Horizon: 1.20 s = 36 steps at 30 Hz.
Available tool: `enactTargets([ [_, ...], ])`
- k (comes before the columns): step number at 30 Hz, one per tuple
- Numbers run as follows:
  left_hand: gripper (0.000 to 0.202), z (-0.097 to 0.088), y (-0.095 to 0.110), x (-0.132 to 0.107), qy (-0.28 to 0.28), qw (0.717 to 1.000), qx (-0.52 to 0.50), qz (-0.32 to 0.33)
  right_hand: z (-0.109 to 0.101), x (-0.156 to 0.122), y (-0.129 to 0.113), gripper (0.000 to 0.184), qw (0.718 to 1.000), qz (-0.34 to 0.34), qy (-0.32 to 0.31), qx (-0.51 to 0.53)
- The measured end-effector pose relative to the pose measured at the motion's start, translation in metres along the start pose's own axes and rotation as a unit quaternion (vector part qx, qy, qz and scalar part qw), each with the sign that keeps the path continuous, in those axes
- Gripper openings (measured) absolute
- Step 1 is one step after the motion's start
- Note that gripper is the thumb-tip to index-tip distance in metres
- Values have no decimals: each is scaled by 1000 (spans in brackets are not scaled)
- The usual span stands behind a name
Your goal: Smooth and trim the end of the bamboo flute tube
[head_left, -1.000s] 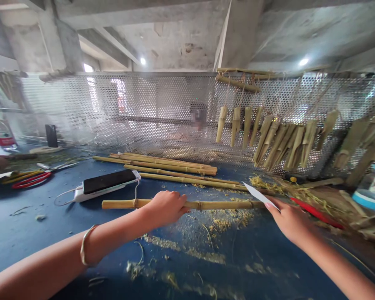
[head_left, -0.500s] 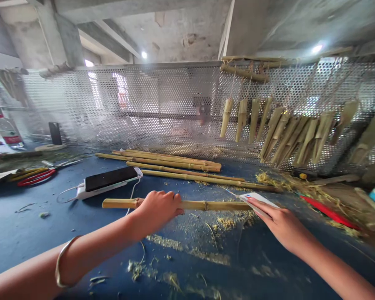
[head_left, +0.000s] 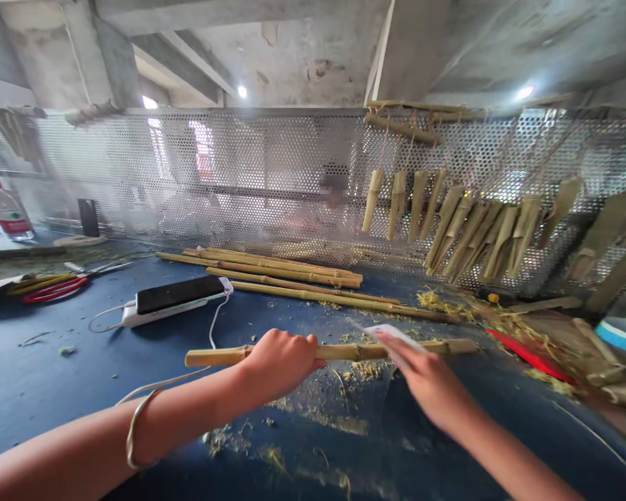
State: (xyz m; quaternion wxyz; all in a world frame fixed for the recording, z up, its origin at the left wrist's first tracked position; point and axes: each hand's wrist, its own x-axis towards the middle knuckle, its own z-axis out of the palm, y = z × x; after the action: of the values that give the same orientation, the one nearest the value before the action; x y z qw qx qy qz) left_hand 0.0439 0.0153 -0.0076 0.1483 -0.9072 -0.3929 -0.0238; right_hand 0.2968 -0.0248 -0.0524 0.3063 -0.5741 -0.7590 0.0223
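Note:
My left hand [head_left: 284, 360] is wrapped around a bamboo stick [head_left: 352, 353] that lies crosswise just above the blue table. Its cut end points left, and its far end reaches past my right hand. In my right hand [head_left: 422, 376] is a knife [head_left: 396, 336] with a white, wrapped-looking grip, laid against the top of the stick. The knife's thin tip, pointing left, is blurred. Pale shavings [head_left: 365, 372] are scattered on the table under the stick.
Several bamboo sticks [head_left: 292, 270] lie behind. A phone [head_left: 180, 294] rests on a white power bank with a cable at left. Red-handled scissors [head_left: 57, 289], a bottle [head_left: 10, 216] and a red tool [head_left: 529, 353] flank the work. Bamboo pieces [head_left: 456, 223] hang before a perforated screen; a person is behind it.
My right hand has slid the knife leftward along the stick, closer to my left hand. The stick and left hand sit slightly farther right and lower in view.

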Motion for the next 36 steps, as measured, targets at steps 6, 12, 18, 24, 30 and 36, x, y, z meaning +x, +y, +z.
enactTargets([
  [6,34,8,-17,-10,-15,1000,3,-4,10,0,-1,68,999,-26,-34,-6],
  [12,32,16,-27,-11,-19,1000,1,-4,5,6,32,52,996,-1,-54,-74],
  [18,22,21,-29,-13,15,995,62,81,2,7,-2,57,994,-21,-75,-74],
  [24,33,22,-30,-13,89,987,129,40,-10,4,-5,62,996,-36,-35,-74],
  [30,38,25,-26,-14,54,994,90,-10,-8,-1,9,56,995,-40,-7,-97],
  [36,36,23,-26,-13,28,998,60,-21,-6,2,20,63,997,-7,-18,-72],
])
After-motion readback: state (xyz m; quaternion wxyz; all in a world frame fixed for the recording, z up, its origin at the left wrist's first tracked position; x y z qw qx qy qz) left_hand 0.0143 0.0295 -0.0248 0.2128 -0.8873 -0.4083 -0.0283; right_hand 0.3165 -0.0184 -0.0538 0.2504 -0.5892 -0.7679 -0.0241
